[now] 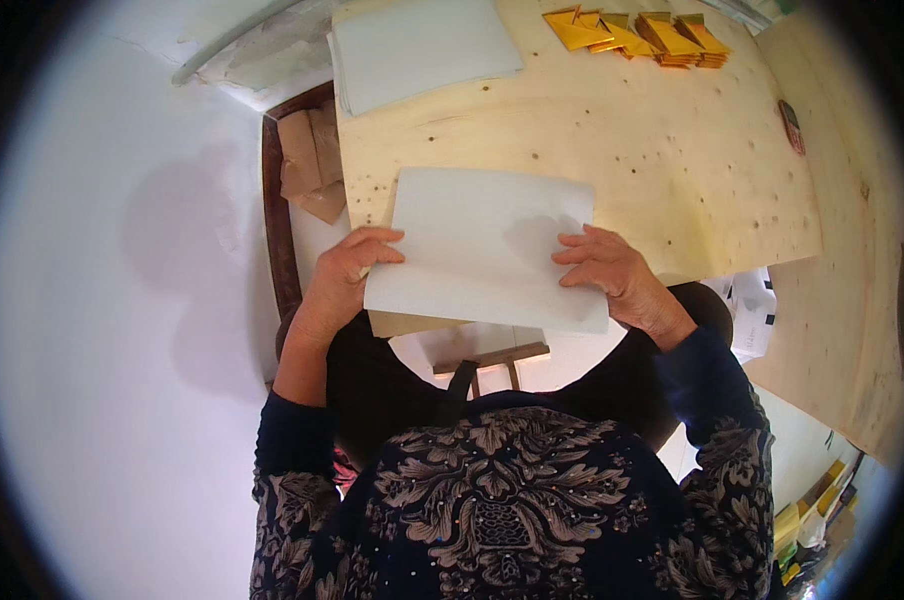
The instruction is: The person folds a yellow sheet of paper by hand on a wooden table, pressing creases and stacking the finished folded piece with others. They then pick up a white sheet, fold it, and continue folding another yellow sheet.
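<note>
A white sheet of paper (pixel 482 240) lies at the near edge of the wooden table, its lower part reaching past the edge toward me. My left hand (pixel 347 275) grips its left side, fingers on top and the thumb side underneath or hidden. On the right side, my right hand (pixel 612 275) holds the sheet in the same way, fingers bent over its top face. A strip of brown card or board (pixel 417 323) shows below the sheet's lower left edge; whether it is attached to the sheet I cannot tell.
A stack of white sheets (pixel 422 50) lies at the table's far left. Several piles of folded gold packets (pixel 637 38) sit at the far right. A small dark phone-like object (pixel 791 127) rests near the right side. Brown paper (pixel 312 160) is beside the table's left edge, near the white wall (pixel 122 300).
</note>
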{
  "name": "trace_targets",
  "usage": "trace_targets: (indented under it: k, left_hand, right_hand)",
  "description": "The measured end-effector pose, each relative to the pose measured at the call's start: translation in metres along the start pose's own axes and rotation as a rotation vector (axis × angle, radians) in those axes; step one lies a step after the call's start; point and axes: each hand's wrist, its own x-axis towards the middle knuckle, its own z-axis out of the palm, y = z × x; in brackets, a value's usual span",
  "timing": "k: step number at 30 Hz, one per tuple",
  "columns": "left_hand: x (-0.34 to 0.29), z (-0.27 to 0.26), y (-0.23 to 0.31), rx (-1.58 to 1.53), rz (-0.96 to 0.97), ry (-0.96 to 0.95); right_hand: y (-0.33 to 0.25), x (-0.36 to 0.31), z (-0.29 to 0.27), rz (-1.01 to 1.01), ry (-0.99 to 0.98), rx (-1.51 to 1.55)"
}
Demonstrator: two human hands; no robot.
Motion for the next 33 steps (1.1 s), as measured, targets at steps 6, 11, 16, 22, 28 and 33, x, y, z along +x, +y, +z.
trace_targets:
  k: [6,11,16,22,28,33]
  left_hand:
    - [-0.012,0.010,-0.005,0.273,-0.016,-0.096]
    - [0.001,0.006,-0.019,0.198,0.071,-0.116]
    - [0.024,0.022,-0.019,-0.186,-0.539,0.017]
    - [0.057,0.025,0.017,0.460,-0.229,0.353]
    - [0.112,0.082,0.054,0.431,0.245,0.131]
    - [0.135,0.107,0.056,0.577,0.057,-0.031]
  right_hand:
    - [0.000,0.003,0.019,-0.018,-0.027,0.029]
    - [0.006,0.000,0.015,0.420,0.046,0.583]
    - [0.010,0.014,0.036,0.678,0.475,0.441]
    - [0.009,0.018,0.036,0.656,0.417,-0.032]
    - [0.008,0.025,0.029,0.683,0.404,0.028]
    - [0.019,0.027,0.027,0.696,0.402,-0.028]
